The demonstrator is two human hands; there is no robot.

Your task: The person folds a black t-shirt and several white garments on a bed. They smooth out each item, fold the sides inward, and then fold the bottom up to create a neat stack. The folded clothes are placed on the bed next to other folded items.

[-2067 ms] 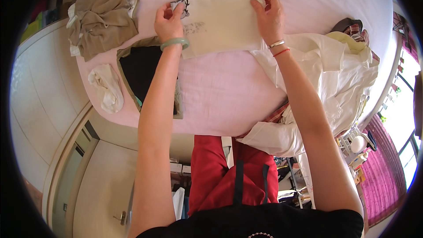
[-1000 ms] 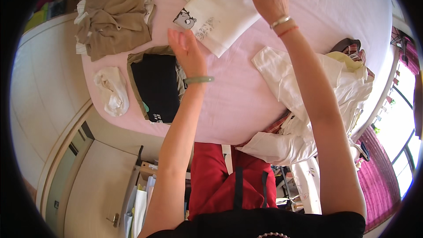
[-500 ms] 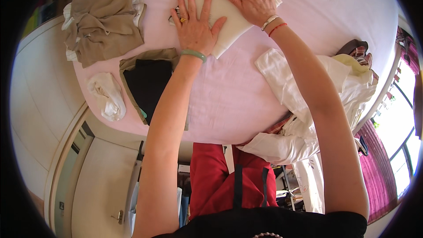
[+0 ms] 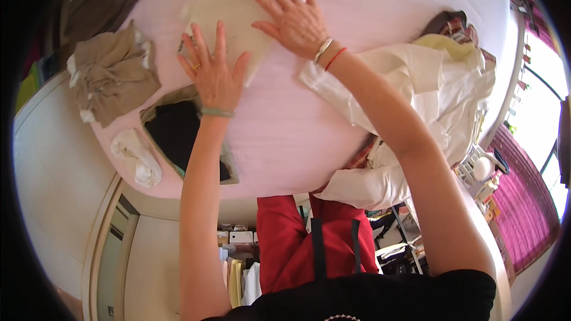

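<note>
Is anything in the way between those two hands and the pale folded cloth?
Nothing visible is. The left hand and right hand are spread directly over the pale folded cloth; whether both palms press on it is hard to tell. The white clothes pile lies off to the right.

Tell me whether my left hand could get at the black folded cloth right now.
Probably yes: your left hand is spread open over the cream cloth, gripping nothing, and the black folded cloth lies close by, with no clothing seen on top; your left forearm hides part of it.
</note>
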